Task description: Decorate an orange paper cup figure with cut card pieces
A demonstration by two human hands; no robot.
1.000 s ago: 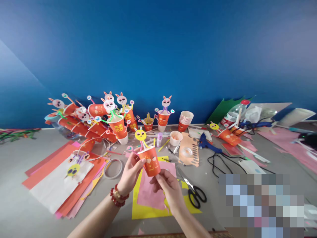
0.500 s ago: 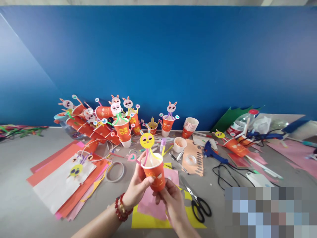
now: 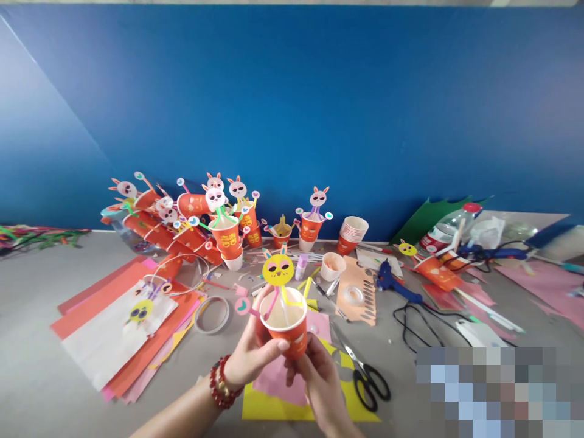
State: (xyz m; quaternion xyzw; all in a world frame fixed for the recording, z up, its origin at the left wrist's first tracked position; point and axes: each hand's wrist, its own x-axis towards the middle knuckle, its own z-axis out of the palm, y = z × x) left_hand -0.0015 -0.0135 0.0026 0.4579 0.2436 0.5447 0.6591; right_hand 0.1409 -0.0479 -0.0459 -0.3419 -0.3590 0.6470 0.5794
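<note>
My left hand is wrapped round the left side of an orange paper cup, its thumb across the front. Low on the cup's right side, the curled fingers of my right hand grip it too. A yellow paper rabbit face rises from the cup on strips, and a pink arm with a round pink tip sticks out to the left. The cup tilts so that its white inside shows. Below it lie pink paper and a yellow sheet. Scissors rest right of my right hand.
Several finished rabbit cups crowd the back left. A tape roll and stacked coloured sheets lie left. At the back stands a cup stack; a blue glue gun with black cable and a plastic bottle are right.
The cup has come slightly down and right and tips more towards me, showing more of its inside. The rabbit face sits lower. Both hands keep their hold.
</note>
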